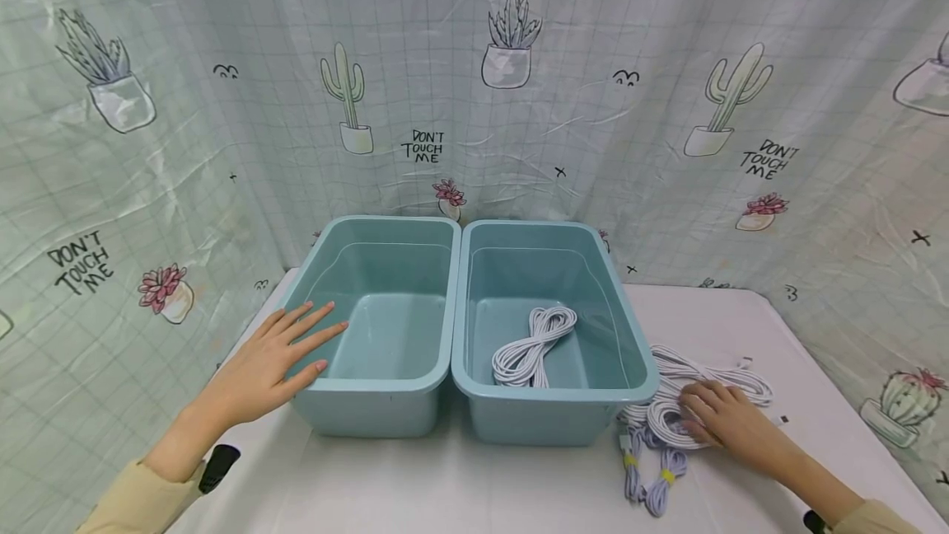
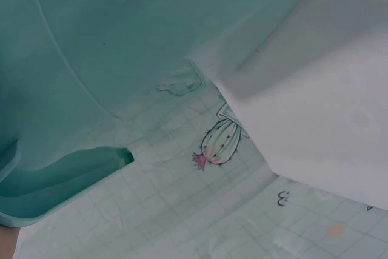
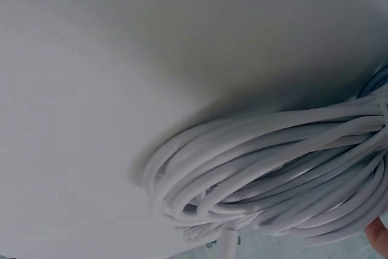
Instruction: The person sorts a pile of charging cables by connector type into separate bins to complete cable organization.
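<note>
My left hand (image 1: 259, 365), fingers spread, lies over the near left corner of the left blue-green bin (image 1: 371, 386). That bin's wall (image 2: 79, 40) fills much of the left wrist view. On the right, my right hand (image 1: 730, 423) has its fingers curled at a coiled white cable (image 1: 670, 427) and holds it; fingers partly hide the coil. In the right wrist view, the cable's thick loops (image 3: 273, 168) show close up, with a fingertip (image 3: 377, 235) at the right edge. More white cable (image 1: 697, 369) lies behind this hand.
Inside the right bin (image 1: 549, 394) lies a white cable bundle (image 1: 534, 348). Two thin lilac cables (image 1: 667, 476) with yellow ties lie on the white table (image 1: 371, 484), near the right bin's front corner. A patterned curtain (image 1: 474, 122) hangs behind.
</note>
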`<state>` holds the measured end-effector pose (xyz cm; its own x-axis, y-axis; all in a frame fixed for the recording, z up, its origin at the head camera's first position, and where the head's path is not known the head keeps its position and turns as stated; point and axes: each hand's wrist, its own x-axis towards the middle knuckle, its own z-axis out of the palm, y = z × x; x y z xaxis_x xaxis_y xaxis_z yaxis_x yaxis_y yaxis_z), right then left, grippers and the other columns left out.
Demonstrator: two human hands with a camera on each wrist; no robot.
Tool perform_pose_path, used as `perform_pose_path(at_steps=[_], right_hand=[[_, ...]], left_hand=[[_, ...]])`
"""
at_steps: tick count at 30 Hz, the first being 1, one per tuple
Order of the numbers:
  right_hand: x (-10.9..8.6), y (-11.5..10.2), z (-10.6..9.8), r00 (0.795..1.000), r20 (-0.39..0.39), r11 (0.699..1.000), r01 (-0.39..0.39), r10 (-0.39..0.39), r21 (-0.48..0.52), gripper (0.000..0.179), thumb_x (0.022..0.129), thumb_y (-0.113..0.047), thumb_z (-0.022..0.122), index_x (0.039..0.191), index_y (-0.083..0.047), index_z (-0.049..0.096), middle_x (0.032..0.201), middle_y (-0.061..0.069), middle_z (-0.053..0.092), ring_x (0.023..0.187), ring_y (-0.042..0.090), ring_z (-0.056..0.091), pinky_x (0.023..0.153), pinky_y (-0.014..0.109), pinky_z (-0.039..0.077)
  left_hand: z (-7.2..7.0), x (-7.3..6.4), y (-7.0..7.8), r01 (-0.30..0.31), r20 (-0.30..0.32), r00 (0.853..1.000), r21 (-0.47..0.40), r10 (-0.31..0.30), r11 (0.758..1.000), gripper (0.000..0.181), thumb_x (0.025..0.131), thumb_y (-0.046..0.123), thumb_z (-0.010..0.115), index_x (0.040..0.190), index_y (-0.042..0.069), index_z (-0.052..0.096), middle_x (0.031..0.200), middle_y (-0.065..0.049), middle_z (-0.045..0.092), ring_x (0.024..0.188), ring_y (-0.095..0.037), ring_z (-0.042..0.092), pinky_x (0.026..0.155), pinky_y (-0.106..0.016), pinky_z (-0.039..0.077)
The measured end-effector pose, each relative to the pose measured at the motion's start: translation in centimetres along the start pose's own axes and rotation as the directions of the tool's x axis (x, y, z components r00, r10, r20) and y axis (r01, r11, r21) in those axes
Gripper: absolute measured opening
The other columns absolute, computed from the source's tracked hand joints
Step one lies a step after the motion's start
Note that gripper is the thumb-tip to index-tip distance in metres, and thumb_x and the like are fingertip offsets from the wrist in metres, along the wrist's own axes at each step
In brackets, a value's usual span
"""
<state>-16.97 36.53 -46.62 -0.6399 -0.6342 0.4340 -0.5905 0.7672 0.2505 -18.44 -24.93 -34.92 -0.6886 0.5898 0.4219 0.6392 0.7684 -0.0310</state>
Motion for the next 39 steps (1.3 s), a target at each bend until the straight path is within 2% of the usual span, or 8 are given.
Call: perform_pose_path(at_steps=[2, 4, 10, 18, 25, 31, 35, 39], right_hand=[[-0.2, 0.0, 0.1, 1.0, 0.002, 0.999, -0.006, 0.006, 0.036, 0.04, 0.081, -0.046, 0.057, 0.104, -0.013, 0.059, 0.102, -0.001, 0.057, 0.097, 0.02, 0.05, 0.076, 0.038, 0.039], [-0.5, -0.2, 0.1, 0.999, 0.026, 0.998, -0.025, 0.023, 0.065, 0.053, 0.071, -0.048, 0.066, 0.109, -0.012, 0.058, 0.108, 0.0, 0.056, 0.101, 0.02, 0.047, 0.08, 0.036, 0.034], [-0.8, -0.6, 0.4, 0.999, 0.043, 0.995, -0.03, 0.026, 0.099, 0.073, 0.063, -0.056, 0.069, 0.119, -0.011, 0.055, 0.116, 0.003, 0.053, 0.106, 0.021, 0.042, 0.082, 0.034, 0.028], [-0.2, -0.5, 0.2, 1.0, 0.022, 0.996, 0.002, -0.004, 0.091, 0.067, 0.058, -0.056, 0.071, 0.108, -0.014, 0.058, 0.113, 0.004, 0.055, 0.105, 0.021, 0.042, 0.078, 0.036, 0.032], [0.0, -0.9, -0.2, 0.999, 0.044, 0.995, -0.012, 0.008, 0.097, 0.073, 0.05, -0.051, 0.072, 0.111, -0.013, 0.057, 0.113, 0.001, 0.054, 0.106, 0.019, 0.039, 0.077, 0.037, 0.034], [0.1, -1.2, -0.5, 1.0, 0.029, 0.998, -0.008, 0.006, 0.055, 0.074, 0.044, -0.049, 0.072, 0.106, -0.012, 0.058, 0.101, -0.001, 0.056, 0.095, 0.017, 0.045, 0.075, 0.036, 0.039], [0.4, -1.5, -0.9, 0.999, 0.03, 0.998, 0.019, -0.02, 0.052, 0.069, 0.042, -0.046, 0.074, 0.101, -0.015, 0.058, 0.094, -0.003, 0.056, 0.088, 0.02, 0.048, 0.067, 0.041, 0.045], [0.6, -1.7, -1.3, 0.998, 0.051, 0.999, 0.029, -0.032, 0.041, 0.066, 0.042, -0.046, 0.075, 0.1, -0.018, 0.059, 0.091, -0.006, 0.052, 0.084, 0.017, 0.047, 0.062, 0.037, 0.044]], left_hand=[[0.0, -0.1, 0.0, 0.003, 0.002, 1.0, -0.001, -0.003, 1.0, 0.052, 0.085, 0.026, 0.058, 0.134, 0.024, 0.042, 0.14, -0.009, 0.038, 0.128, -0.033, 0.033, 0.1, -0.048, 0.026], [0.0, -0.1, -0.1, 0.003, 0.001, 1.0, -0.003, -0.003, 1.0, 0.051, 0.085, 0.027, 0.057, 0.134, 0.024, 0.042, 0.14, -0.009, 0.038, 0.128, -0.033, 0.033, 0.1, -0.048, 0.025], [0.1, -0.2, 0.0, 0.006, 0.002, 1.0, -0.006, -0.006, 1.0, 0.049, 0.087, 0.028, 0.055, 0.134, 0.024, 0.043, 0.14, -0.009, 0.038, 0.127, -0.034, 0.034, 0.099, -0.048, 0.026], [0.1, -0.1, 0.0, 0.0, 0.009, 1.0, 0.004, 0.0, 1.0, 0.049, 0.086, 0.028, 0.056, 0.133, 0.025, 0.043, 0.14, -0.008, 0.038, 0.126, -0.035, 0.035, 0.099, -0.049, 0.026], [0.1, -0.1, 0.0, 0.0, 0.01, 1.0, 0.01, 0.0, 1.0, 0.049, 0.086, 0.029, 0.055, 0.134, 0.026, 0.042, 0.141, -0.007, 0.038, 0.127, -0.034, 0.034, 0.099, -0.048, 0.026], [0.1, -0.1, 0.0, 0.001, 0.007, 1.0, 0.013, -0.001, 1.0, 0.049, 0.086, 0.029, 0.055, 0.134, 0.026, 0.042, 0.141, -0.007, 0.037, 0.128, -0.033, 0.033, 0.099, -0.048, 0.026], [0.1, 0.0, 0.0, -0.001, 0.004, 1.0, 0.016, 0.001, 1.0, 0.049, 0.086, 0.029, 0.055, 0.134, 0.026, 0.042, 0.141, -0.006, 0.037, 0.128, -0.032, 0.033, 0.099, -0.048, 0.026], [0.1, 0.0, 0.0, -0.003, 0.002, 1.0, 0.018, 0.003, 1.0, 0.049, 0.086, 0.029, 0.055, 0.133, 0.025, 0.043, 0.141, -0.006, 0.036, 0.128, -0.032, 0.033, 0.099, -0.048, 0.026]])
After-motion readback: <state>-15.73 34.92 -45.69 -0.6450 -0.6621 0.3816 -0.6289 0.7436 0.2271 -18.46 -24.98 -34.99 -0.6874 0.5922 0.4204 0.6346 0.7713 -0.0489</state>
